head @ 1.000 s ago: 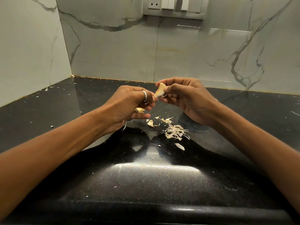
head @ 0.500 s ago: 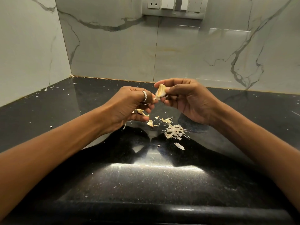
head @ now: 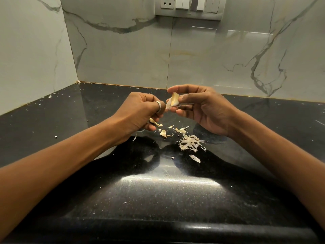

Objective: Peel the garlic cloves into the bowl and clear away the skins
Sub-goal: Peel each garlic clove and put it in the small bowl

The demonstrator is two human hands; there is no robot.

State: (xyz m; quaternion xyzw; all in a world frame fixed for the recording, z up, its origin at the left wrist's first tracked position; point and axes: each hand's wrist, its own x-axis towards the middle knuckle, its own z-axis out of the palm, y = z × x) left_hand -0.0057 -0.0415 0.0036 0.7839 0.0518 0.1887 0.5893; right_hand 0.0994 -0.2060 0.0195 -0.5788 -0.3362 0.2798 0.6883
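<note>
My right hand (head: 202, 110) pinches a pale garlic clove (head: 174, 101) between thumb and forefinger, above the black counter. A flap of skin (head: 168, 105) hangs from the clove's left side. My left hand (head: 140, 113), a ring on one finger, is curled with its fingertips at that flap, and bits of skin (head: 154, 122) stick out under its lower fingers. Loose garlic skins (head: 189, 142) lie in a small pile on the counter below both hands. No bowl is in view.
The black speckled counter (head: 158, 194) runs to a rounded front edge near me. Marble-look walls meet in a corner at the back left. A switch plate (head: 188, 7) sits high on the back wall. Small skin flecks are scattered over the counter.
Both hands stay almost in place. The clove has turned slightly in my right hand and the skin flap now hangs lower on its left side.
</note>
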